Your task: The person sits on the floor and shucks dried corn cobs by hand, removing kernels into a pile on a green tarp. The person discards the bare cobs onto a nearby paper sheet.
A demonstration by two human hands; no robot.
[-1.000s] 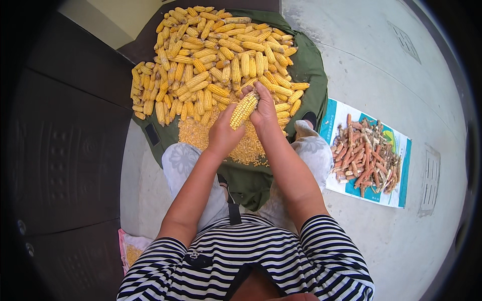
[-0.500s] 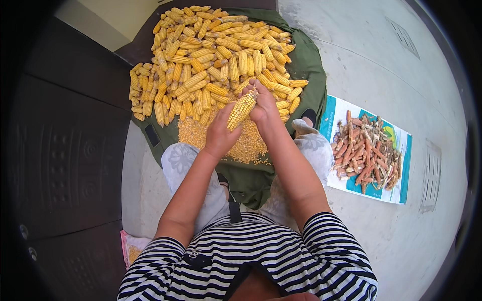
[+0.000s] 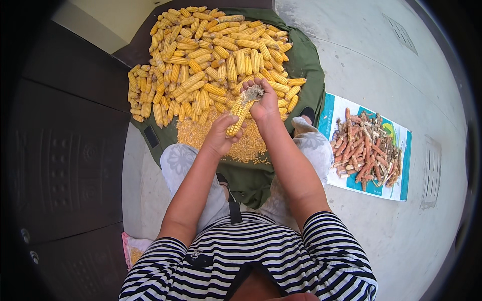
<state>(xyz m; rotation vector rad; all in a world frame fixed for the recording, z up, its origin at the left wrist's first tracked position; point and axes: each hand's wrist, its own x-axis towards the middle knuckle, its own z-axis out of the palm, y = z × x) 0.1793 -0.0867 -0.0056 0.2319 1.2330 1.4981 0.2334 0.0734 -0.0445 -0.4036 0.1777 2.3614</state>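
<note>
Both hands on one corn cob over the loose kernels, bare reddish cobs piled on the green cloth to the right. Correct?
Not quite. In the head view the bare reddish cobs lie on a blue-and-white printed sheet, not the green cloth. Both the left hand and right hand do hold one corn cob over the loose kernels.

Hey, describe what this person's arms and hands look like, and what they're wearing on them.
Both forearms are bare from above the elbow down. The left hand and right hand wear no gloves, and no rings, watch or bracelets show. Short sleeves of a black-and-white striped shirt end at the upper arms, with a small dark emblem on the chest.
</note>
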